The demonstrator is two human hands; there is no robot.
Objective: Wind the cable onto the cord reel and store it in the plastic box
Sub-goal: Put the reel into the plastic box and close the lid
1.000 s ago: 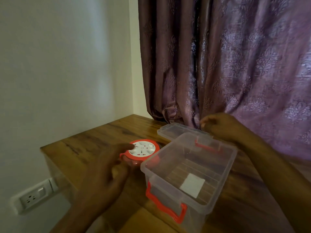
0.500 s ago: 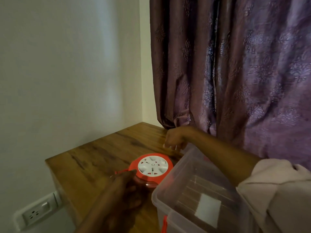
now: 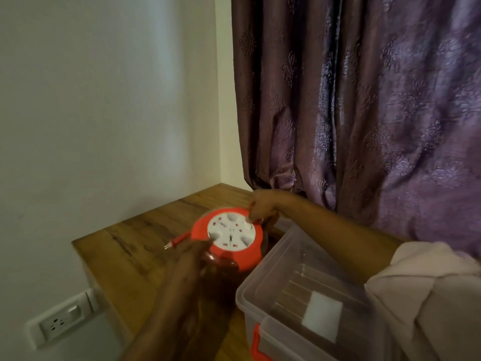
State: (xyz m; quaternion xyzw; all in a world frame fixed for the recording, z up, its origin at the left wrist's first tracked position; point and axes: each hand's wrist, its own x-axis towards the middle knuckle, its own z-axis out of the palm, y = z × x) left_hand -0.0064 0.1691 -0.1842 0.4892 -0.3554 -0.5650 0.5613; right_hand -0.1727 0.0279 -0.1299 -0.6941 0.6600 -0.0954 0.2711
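Note:
The round red cord reel [image 3: 226, 237] with a white socket face is tilted up above the wooden table [image 3: 135, 243]. My left hand [image 3: 197, 259] grips its near lower edge. My right hand [image 3: 261, 207] pinches its far rim, reaching across over the box. A short red plug end [image 3: 175, 243] of the cable sticks out to the left of the reel. The clear plastic box [image 3: 263, 277] with a red latch [image 3: 257, 342] stands open at the lower right, holding only a white label on its floor.
A purple patterned curtain [image 3: 364, 113] hangs behind the table. A white wall [image 3: 104, 100] runs along the left, with a wall socket [image 3: 61, 317] below the table's left edge. My pale right sleeve [image 3: 429, 287] covers part of the box.
My right hand came from the far side of the box to the reel's far rim. The reel has risen off the table and tilted, held by both hands. The view shifted left.

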